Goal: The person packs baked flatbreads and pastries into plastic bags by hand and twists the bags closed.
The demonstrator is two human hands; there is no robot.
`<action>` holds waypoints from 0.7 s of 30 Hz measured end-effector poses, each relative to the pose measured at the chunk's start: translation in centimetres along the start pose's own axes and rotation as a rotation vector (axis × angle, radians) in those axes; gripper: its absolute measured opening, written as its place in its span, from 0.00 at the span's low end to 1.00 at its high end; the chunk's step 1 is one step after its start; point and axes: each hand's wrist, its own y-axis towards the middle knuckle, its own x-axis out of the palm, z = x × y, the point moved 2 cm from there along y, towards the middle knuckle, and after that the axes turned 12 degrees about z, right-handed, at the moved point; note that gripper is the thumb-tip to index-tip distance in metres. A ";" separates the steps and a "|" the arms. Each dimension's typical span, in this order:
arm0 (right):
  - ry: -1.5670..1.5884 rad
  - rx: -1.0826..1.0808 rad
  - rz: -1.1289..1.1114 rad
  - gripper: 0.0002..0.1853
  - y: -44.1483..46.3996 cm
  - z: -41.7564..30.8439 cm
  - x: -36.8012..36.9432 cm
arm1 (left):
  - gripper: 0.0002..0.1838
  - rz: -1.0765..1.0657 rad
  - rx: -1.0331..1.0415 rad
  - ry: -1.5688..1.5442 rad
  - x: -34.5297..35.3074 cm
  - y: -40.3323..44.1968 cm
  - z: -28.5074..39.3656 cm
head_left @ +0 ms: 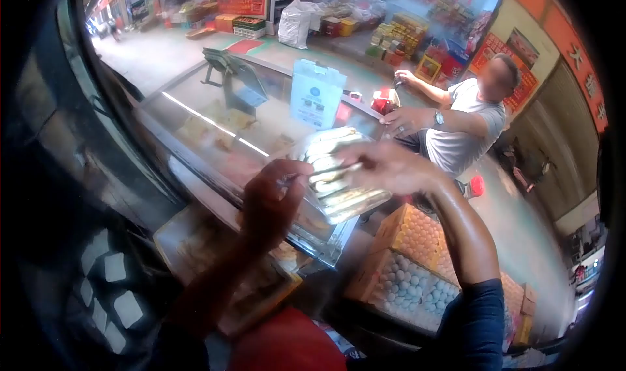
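Note:
A clear plastic bag (355, 204) holds several long, pale, flattish pieces lying side by side; glare on the plastic hides their exact kind. It is held up over the near corner of the glass display counter (195, 150). My left hand (272, 198) is closed, with thumb and fingers pinching the bag's left edge. From the right, my right hand (391, 165) reaches across the bag, its fingers curled against the upper pieces and slightly blurred.
A blue sign card (317, 93) and a dark stand (233, 74) are on the counter. Egg trays (407, 286) fill boxes at the lower right. Beyond the counter, a person (466, 120) in a light shirt holds a red item (385, 101). White squares (128, 309) lie at the lower left.

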 end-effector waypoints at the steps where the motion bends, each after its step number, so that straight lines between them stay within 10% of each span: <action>1: -0.051 0.020 0.192 0.23 -0.4 0.1 -1.4 | 0.09 0.017 -0.176 -0.101 -0.2 -0.1 -0.1; 5: -0.264 0.196 0.449 0.18 -1.7 3.9 -2.6 | 0.13 -0.059 -0.099 0.043 0.5 -0.1 -0.2; 7: 0.280 0.507 0.417 0.16 -2.1 5.9 -0.9 | 0.17 -0.154 -0.372 -0.022 1.6 -0.4 -0.3; 13: 0.501 0.435 0.458 0.10 -2.7 8.4 -0.8 | 0.19 -0.257 0.134 0.274 2.1 -0.6 0.0; 16: 0.910 0.292 0.779 0.10 -2.7 8.6 -1.8 | 0.17 -0.263 0.060 0.189 2.0 -0.4 -0.4; 21: 0.552 0.309 0.669 0.05 -2.9 6.8 -1.1 | 0.14 -0.257 0.103 0.270 2.4 -0.7 -0.6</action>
